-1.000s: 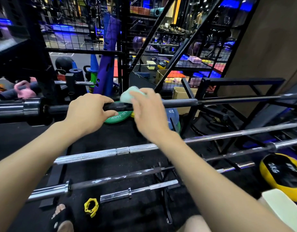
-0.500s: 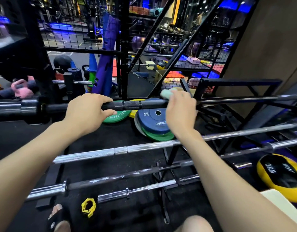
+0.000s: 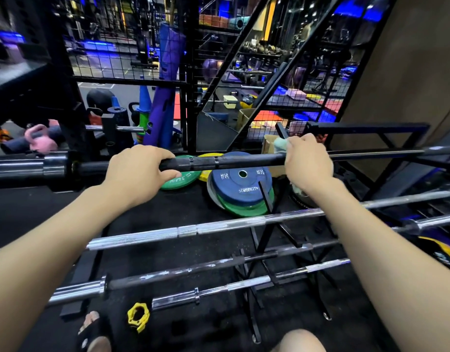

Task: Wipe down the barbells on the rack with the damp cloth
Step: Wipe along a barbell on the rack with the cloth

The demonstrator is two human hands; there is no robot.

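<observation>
Right hand [image 3: 307, 163] is gripping the damp cloth [image 3: 279, 144] around the top barbell [image 3: 244, 160], fingers curled over the shaft with a pale green corner of cloth showing on the far side and another below the palm. Compared with a second ago, this hand is now well to the right along the shaft: it was beside the left hand [image 3: 140, 171] near the centre, and it is now approaching the right upright of the rack [image 3: 366, 128]. Left hand is remaining wrapped around the dark shaft at the same place, steadying the bar. Judging by this travel, the right half of the top bar is nearly wiped. Three lower barbells [image 3: 219, 227] are lying on nearer rungs, untouched by either hand and presumably awaiting the cloth.
</observation>
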